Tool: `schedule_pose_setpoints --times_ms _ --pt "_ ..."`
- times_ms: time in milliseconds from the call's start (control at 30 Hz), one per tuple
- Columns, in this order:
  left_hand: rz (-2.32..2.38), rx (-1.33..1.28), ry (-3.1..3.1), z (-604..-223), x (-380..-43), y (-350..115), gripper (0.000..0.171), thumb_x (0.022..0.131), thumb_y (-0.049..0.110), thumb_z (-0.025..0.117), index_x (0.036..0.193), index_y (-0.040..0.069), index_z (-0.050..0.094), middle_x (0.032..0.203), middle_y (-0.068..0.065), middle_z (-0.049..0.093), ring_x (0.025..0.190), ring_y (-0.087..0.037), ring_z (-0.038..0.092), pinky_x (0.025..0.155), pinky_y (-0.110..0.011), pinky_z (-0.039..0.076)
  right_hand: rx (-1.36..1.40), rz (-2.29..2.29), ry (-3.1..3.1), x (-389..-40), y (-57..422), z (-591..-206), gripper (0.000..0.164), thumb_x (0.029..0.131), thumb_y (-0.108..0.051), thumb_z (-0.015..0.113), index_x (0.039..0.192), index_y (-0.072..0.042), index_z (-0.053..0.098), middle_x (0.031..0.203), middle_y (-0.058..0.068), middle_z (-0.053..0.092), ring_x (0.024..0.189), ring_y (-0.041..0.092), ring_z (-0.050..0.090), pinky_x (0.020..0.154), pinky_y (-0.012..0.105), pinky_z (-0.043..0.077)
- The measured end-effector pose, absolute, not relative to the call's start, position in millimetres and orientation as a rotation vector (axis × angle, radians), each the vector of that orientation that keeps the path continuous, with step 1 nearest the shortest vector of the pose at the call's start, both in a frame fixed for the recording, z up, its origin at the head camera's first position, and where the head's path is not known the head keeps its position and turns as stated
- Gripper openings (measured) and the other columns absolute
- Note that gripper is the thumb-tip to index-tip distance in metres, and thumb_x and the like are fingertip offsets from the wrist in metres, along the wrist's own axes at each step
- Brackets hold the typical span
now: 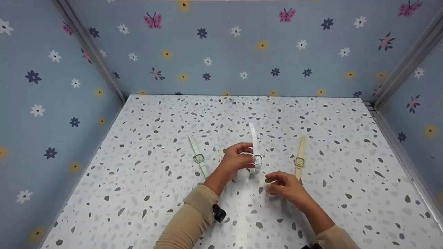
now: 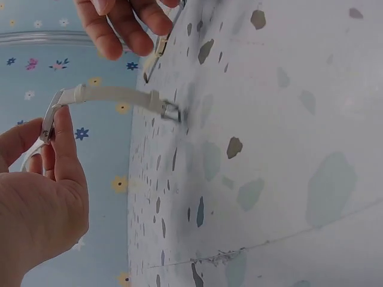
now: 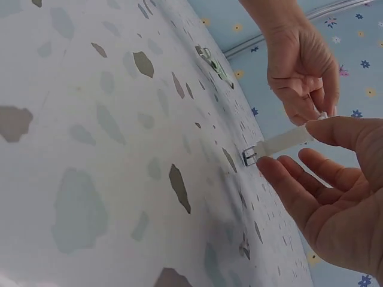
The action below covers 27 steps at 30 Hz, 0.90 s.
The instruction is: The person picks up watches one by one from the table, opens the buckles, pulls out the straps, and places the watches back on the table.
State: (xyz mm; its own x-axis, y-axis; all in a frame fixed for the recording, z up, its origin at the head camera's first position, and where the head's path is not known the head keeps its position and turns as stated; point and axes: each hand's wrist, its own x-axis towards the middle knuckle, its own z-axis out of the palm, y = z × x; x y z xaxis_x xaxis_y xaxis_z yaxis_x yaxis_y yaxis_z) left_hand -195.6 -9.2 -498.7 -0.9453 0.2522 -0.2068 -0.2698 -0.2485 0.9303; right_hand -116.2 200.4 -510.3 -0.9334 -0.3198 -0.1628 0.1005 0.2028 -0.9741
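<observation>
My left hand (image 1: 237,159) pinches a white wristwatch (image 1: 258,160) by its case, between thumb and fingers. In the left wrist view the white strap (image 2: 116,94) arches away from the case, its metal buckle (image 2: 171,110) close to the tabletop. My right hand (image 1: 287,188) hovers just right of the white watch, fingers loosely bent and apart, holding nothing. A green wristwatch (image 1: 199,158) lies flat to the left of my left hand. Beyond my right hand lies a yellow wristwatch (image 1: 299,161), its lower strap end partly behind that hand.
The speckled white tabletop (image 1: 166,207) spreads beneath both hands. Blue flowered panels stand around it: a back wall (image 1: 225,45), a left wall (image 1: 52,138) and a right wall (image 1: 422,121), joined by grey metal corner posts (image 1: 93,48).
</observation>
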Motion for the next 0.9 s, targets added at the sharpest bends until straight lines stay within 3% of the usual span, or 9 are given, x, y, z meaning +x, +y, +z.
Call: schedule_pose_setpoints --times_ms 233,467,733,900 --pt "2.201 -0.042 1.725 -503 -203 -5 0.047 0.078 -0.015 0.07 0.122 -0.001 0.061 0.108 -0.014 0.06 0.085 -0.023 0.065 0.074 -0.04 0.06 -0.199 -1.734 2.334 -124 215 -503 0.036 0.09 -0.005 0.068 0.12 0.011 0.058 0.116 0.026 0.06 0.097 0.029 0.062 0.077 0.033 0.059" --pt "2.184 -0.064 1.762 -503 -215 -5 0.047 0.078 -0.016 0.068 0.122 0.0 0.062 0.109 -0.015 0.059 0.087 -0.024 0.066 0.078 -0.044 0.059 -0.208 -1.626 2.642 -128 226 -502 0.032 0.09 -0.012 0.072 0.119 0.0 0.064 0.114 0.012 0.065 0.101 0.023 0.062 0.082 0.029 0.054" --pt "2.106 -0.056 1.844 -508 -226 -5 0.047 0.077 -0.018 0.067 0.121 -0.001 0.062 0.107 -0.014 0.059 0.085 -0.023 0.065 0.073 -0.04 0.06 -0.326 -1.599 2.786 -130 229 -509 0.033 0.087 -0.007 0.074 0.118 -0.002 0.064 0.114 0.012 0.063 0.1 0.026 0.063 0.08 0.031 0.057" --pt "2.055 -0.056 1.91 -510 -230 -4 0.047 0.078 -0.017 0.067 0.122 0.0 0.062 0.107 -0.014 0.06 0.082 -0.022 0.066 0.072 -0.039 0.06 -0.399 -1.592 2.833 -132 231 -509 0.037 0.084 -0.001 0.076 0.119 -0.003 0.064 0.116 0.015 0.061 0.101 0.033 0.063 0.079 0.04 0.058"
